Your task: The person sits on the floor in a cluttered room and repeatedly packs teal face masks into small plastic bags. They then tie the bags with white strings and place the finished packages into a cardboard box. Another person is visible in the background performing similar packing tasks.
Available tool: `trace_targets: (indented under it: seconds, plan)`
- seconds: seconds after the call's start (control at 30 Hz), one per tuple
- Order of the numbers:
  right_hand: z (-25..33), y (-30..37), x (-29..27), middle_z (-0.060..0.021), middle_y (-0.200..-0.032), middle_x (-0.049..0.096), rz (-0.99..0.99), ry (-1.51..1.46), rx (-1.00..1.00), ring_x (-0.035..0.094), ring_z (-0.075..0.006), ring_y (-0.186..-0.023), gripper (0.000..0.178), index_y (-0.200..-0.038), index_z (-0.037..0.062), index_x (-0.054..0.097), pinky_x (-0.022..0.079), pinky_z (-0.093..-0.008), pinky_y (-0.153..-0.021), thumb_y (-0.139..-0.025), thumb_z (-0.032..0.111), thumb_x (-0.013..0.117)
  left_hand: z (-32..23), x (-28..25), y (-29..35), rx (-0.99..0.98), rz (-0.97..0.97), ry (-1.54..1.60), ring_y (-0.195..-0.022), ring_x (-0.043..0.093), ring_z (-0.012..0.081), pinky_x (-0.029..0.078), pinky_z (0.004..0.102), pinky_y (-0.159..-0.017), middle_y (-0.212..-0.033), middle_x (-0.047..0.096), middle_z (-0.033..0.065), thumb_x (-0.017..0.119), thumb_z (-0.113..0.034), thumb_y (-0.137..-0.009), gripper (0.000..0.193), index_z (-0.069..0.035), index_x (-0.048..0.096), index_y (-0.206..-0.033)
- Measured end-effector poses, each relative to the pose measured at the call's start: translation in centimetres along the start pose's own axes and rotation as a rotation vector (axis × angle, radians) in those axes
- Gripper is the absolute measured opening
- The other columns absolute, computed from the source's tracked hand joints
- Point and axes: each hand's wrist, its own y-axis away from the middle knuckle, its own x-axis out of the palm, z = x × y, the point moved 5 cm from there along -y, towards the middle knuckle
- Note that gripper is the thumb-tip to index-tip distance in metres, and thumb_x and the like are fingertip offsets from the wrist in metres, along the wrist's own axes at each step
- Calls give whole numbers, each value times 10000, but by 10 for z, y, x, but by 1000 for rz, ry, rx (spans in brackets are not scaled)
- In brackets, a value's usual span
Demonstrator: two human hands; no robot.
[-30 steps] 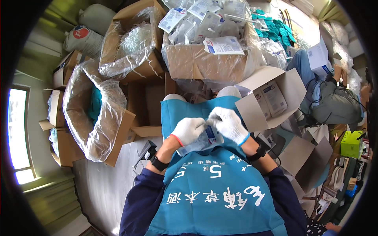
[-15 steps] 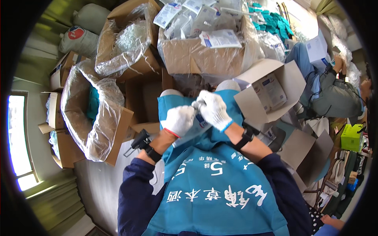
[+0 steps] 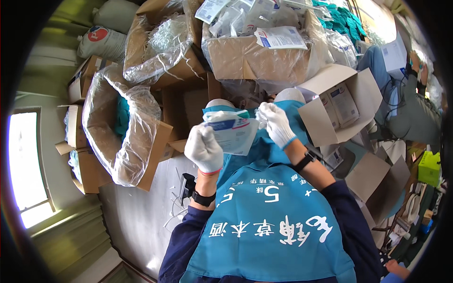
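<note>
My left hand (image 3: 205, 149), in a white knit glove with a red cuff edge, is closed on a side of a flat plastic pouch (image 3: 232, 137). The pouch has a blue and white printed front, and something teal (image 3: 243, 114) shows at its upper edge. To the right of it, my gloved right hand (image 3: 276, 123) pinches a small scrap of clear plastic (image 3: 259, 114), apart from the pouch. Both hands are above my teal apron (image 3: 269, 226), which covers my lap.
Ahead stands a carton (image 3: 255, 61) heaped with similar pouches. A lined carton (image 3: 146, 137) with teal contents and another carton of clear strips (image 3: 167, 35) are left. An open box (image 3: 325, 129) holds pouches at right. Another person (image 3: 415, 106) sits beyond it.
My hands have parted: the left has drawn the pouch up and left, and the right has moved away with a plastic scrap. The pouch now faces up in view, teal showing at its edge.
</note>
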Motion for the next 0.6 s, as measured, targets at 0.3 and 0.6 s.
trace_targets:
  seconds: [0.3,0.6]
  plan:
    - [35,60,40,-105,-1114,710,179,510,-257,681,-212,-1025,318,-1212,46,648,522,-329,-902,-898,86,683,27,39,9,-386,155,476,-905,604,106,474,244,-809,-964,703,69,531,-169,-1056,266,58,670,-1053]
    - [90,63,46,-123,-894,691,102,1265,-670,669,-352,-851,159,-957,76,700,543,-411,-743,-803,108,716,-14,35,-64,154,611,71,-939,631,295,512,387,-841,-998,702,118,798,-87,-720,218,-60,735,-926]
